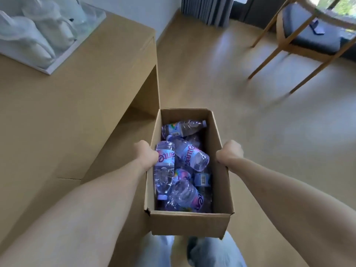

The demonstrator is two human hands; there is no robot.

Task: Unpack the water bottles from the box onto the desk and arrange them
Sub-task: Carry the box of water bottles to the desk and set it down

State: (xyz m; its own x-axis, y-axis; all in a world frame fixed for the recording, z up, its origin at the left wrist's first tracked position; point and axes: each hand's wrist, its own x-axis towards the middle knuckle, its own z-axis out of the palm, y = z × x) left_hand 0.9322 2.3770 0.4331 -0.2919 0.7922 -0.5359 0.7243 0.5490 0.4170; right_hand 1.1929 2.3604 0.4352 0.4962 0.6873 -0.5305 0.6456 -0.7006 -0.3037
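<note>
An open cardboard box (189, 223) hangs in front of me above the floor, just right of the wooden desk (77, 105). Several clear water bottles (192, 154) with pink and white labels lie jumbled inside it. My left hand (147, 153) grips the box's left wall, its fingers curled out of sight over the rim. On the opposite side my right hand (229, 152) grips the right wall the same way. My legs and shoes show below the box.
A white tray (52, 69) with plastic-wrapped white items sits on the desk's far left part. A wooden chair (308, 39) with a dark seat stands at the back right on the tan floor. Grey curtains hang at the far wall.
</note>
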